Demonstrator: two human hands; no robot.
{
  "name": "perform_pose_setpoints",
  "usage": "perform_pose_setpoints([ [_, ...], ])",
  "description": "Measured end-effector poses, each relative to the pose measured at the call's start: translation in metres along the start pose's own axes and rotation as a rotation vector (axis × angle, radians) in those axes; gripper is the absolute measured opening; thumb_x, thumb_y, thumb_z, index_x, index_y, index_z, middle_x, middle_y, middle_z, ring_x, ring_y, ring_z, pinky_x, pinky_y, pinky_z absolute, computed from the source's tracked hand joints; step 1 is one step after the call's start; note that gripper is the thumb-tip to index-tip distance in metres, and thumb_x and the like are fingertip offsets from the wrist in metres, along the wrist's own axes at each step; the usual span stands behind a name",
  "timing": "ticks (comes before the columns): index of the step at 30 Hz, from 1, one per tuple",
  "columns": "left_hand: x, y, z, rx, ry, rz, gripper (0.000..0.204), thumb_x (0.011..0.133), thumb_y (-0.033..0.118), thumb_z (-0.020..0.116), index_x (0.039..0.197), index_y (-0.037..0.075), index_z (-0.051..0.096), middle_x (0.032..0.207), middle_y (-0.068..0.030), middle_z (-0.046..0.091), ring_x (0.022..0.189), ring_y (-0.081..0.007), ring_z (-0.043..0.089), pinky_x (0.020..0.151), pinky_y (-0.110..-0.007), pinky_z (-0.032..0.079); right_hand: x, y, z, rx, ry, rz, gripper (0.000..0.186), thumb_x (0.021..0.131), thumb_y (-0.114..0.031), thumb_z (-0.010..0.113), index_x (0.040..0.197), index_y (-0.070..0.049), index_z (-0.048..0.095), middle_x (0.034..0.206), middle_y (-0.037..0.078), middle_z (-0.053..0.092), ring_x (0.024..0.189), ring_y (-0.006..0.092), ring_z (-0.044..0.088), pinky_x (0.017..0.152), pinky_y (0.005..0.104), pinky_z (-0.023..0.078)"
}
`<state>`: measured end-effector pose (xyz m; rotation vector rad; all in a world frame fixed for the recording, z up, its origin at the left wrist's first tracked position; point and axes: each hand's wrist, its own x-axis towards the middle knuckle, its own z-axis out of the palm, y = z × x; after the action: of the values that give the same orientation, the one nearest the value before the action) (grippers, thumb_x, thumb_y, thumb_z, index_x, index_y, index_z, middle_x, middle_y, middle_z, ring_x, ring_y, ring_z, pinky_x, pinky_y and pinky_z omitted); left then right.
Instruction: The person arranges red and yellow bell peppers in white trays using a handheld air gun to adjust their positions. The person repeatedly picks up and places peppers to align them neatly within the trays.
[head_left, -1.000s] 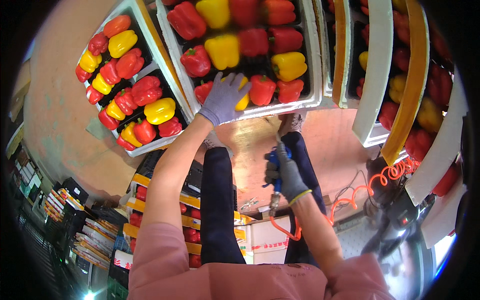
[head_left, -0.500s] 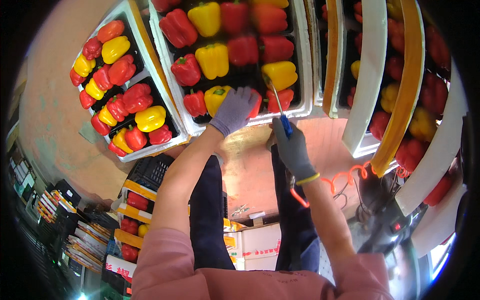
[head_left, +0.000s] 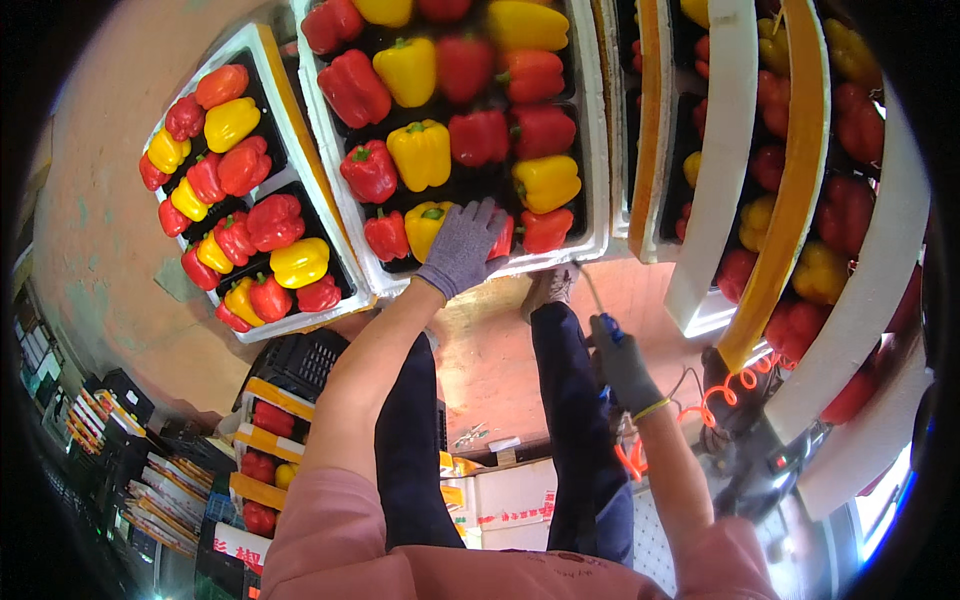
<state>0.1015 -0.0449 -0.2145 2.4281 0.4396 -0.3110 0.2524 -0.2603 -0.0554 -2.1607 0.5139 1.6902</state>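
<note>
My left hand [head_left: 462,243], in a grey knit glove, lies over the near row of bell peppers in a white foam crate [head_left: 597,190]. Its thumb and fingers close around a red bell pepper [head_left: 503,238], mostly covered by the hand. Just left of it sits a yellow bell pepper [head_left: 424,228], partly under the fingers. My right hand [head_left: 622,370], gloved in grey with a yellow cuff, is wrapped round a blue air blow gun [head_left: 611,327]. The gun's thin metal nozzle [head_left: 591,288] points up and left, apart from the crate's near edge.
A second foam crate [head_left: 355,297] of red and yellow peppers stands at left. More crates [head_left: 705,170] with yellow-edged walls rise at right. An orange coiled hose [head_left: 715,400] runs beside my right forearm. A black plastic crate [head_left: 300,362] sits below the left crate.
My right hand has drawn the blow gun back, down and to the right, away from the peppers. The left hand stays at the same red pepper. The view has shifted slightly.
</note>
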Motion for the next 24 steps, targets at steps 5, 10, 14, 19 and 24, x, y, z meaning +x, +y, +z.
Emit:
perform_pose_setpoints([
  [5,0.056,0.024,-0.014,-0.224,0.221,-0.187,0.073,0.075,0.033,0.077,0.133,0.000,0.049,0.138,-0.0260,0.048,0.113,-0.0415,0.055,0.094,-0.048,0.045,0.039,-0.063,-0.010,0.205,0.012,-0.064,0.049,0.094,-0.054,0.061,0.081,-0.007,0.059,0.055,-0.002,0.045,0.041,0.0089,0.039,0.040,0.0273,0.033],
  [10,0.116,0.049,-0.018,-0.189,0.318,-0.417,0.076,0.073,0.034,0.079,0.132,0.000,0.047,0.131,-0.0238,0.050,0.103,-0.0356,0.059,0.083,-0.044,0.049,0.074,-0.145,-0.005,0.242,0.007,-0.168,0.054,0.092,-0.057,0.063,0.094,-0.003,0.059,0.055,-0.004,0.042,0.040,0.0083,0.037,0.040,0.0260,0.035],
  [14,0.126,0.054,-0.021,-0.182,0.246,-0.384,0.080,0.073,0.033,0.079,0.138,0.001,0.043,0.130,-0.0235,0.051,0.106,-0.0383,0.058,0.088,-0.045,0.048,0.075,-0.196,-0.009,0.400,-0.106,-0.220,0.055,0.091,-0.058,0.064,0.096,-0.004,0.059,0.059,-0.005,0.043,0.042,0.0070,0.038,0.042,0.0247,0.037],
  [19,0.121,0.043,-0.022,-0.148,0.246,-0.301,0.078,0.073,0.031,0.079,0.138,0.003,0.045,0.127,-0.0231,0.051,0.105,-0.0368,0.058,0.086,-0.046,0.047,0.075,-0.238,-0.009,0.458,-0.163,-0.275,0.052,0.093,-0.058,0.062,0.097,-0.006,0.058,0.060,-0.006,0.043,0.044,0.0051,0.039,0.045,0.0232,0.038],
  [24,0.119,0.039,-0.025,-0.137,0.192,-0.313,0.076,0.075,0.030,0.077,0.137,0.002,0.045,0.127,-0.0229,0.052,0.106,-0.0360,0.059,0.087,-0.045,0.048,0.084,-0.282,-0.008,0.405,-0.196,-0.379,0.050,0.094,-0.057,0.061,0.096,-0.007,0.057,0.061,-0.006,0.045,0.044,0.0054,0.038,0.045,0.0241,0.038],
])
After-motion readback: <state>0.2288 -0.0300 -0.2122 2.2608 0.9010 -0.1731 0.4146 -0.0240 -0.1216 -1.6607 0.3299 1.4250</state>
